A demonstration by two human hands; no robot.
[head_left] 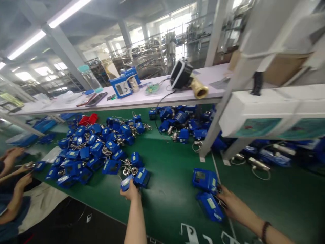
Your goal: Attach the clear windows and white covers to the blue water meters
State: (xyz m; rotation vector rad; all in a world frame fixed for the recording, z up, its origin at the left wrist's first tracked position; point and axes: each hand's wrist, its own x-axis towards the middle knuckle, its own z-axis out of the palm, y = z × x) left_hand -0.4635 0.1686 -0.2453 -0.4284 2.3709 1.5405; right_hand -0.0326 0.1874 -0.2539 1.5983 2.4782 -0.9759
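My left hand point(131, 193) reaches forward over the green table point(172, 189) and is closed on a small blue device point(126, 183) at the near edge of a big pile of blue devices point(96, 149). My right hand point(232, 203) rests at the right, fingers curled against two blue devices: one point(210, 205) under the fingers, another point(204, 179) just beyond it. Metal fittings and wires lie between the units near my left hand.
A white shelf point(142, 100) crosses above the table with a blue meter point(122, 86), a phone point(96, 99) and a black unit with a brass fitting point(199, 88). More blue devices point(182, 122) lie under it. Another person's hands point(15, 162) work at the left. A white frame post point(215, 125) stands at the right.
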